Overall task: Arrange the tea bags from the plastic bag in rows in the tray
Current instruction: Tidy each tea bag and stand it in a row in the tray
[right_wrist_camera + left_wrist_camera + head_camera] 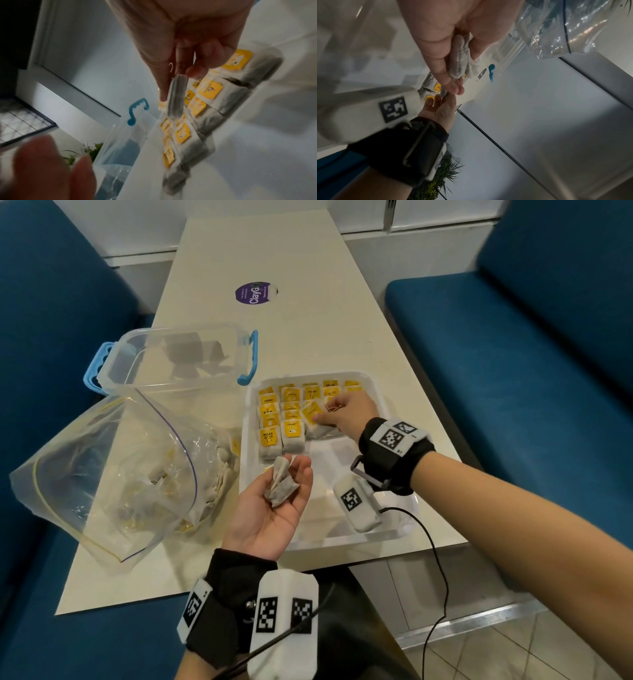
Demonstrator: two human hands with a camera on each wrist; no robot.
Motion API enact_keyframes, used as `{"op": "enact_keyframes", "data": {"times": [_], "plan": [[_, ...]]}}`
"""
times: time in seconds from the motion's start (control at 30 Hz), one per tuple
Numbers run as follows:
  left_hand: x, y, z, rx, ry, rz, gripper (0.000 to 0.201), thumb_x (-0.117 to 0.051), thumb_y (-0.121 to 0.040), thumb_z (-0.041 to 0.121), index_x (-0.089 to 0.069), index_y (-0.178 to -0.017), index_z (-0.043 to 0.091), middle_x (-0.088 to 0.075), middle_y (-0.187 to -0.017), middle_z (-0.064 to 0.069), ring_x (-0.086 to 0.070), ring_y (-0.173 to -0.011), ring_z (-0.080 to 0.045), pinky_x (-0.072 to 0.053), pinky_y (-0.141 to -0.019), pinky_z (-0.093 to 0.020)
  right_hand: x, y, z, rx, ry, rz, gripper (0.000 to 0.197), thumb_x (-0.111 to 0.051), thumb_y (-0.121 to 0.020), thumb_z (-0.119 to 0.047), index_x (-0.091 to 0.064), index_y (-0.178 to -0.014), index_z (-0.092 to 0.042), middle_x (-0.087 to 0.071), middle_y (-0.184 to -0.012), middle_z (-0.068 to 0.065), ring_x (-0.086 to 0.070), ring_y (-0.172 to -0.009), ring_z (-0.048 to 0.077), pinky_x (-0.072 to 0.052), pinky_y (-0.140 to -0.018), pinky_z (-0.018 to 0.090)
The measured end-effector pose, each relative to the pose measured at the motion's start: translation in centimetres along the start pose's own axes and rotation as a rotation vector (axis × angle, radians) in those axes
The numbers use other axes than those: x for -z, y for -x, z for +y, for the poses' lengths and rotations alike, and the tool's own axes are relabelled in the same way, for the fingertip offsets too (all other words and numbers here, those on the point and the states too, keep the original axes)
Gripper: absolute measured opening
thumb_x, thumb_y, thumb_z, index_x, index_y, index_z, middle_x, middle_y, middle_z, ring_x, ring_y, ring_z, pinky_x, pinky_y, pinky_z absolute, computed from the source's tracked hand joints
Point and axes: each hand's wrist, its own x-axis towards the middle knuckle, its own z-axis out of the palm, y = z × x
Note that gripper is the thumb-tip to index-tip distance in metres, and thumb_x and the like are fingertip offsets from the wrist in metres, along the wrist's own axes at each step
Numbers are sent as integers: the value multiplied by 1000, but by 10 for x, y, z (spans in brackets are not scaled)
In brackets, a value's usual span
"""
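Note:
A white tray (346, 541) holds several tea bags with yellow tags (291, 414) in rows at its far end; they show blurred in the right wrist view as tea bags (214, 102). My right hand (325, 417) hovers over the third row and pinches one tea bag (312, 415) between thumb and fingers, seen edge-on as the tea bag (176, 97) under the right hand (178, 75). My left hand (287, 474) lies palm up over the tray's near left edge, cupping two loose tea bags (281, 486); close up, the left hand (453, 81) has these tea bags (462, 60) between thumb and fingers.
A clear zip plastic bag (113, 474) with more tea bags lies left of the tray. Behind it stands a clear box with blue handles (178, 357). A purple sticker (255, 294) is on the far table. Blue benches flank the table.

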Motion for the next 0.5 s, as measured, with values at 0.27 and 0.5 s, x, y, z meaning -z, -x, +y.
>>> {"op": "enact_keyframes", "data": {"times": [0.27, 0.5], "plan": [[3, -2, 1, 5, 4, 11, 32, -34, -101, 17, -59, -102, -3, -69, -86, -16, -71, -76, -24, -59, -71, -32, -14, -8, 7, -173, 160, -70, 8, -59, -89, -11, -56, -82, -13, -61, -85, 10, -55, -73, 20, -39, -49, 21], [4, -4, 2, 2, 6, 13, 32, -33, -101, 17, -59, -104, -2, -70, -84, -14, -71, -76, -23, -59, -71, -32, -19, -14, 13, -236, 246, -71, 30, -60, -88, -11, -46, -62, -18, -59, -87, 11, -58, -84, 25, -52, -77, 38]]}}
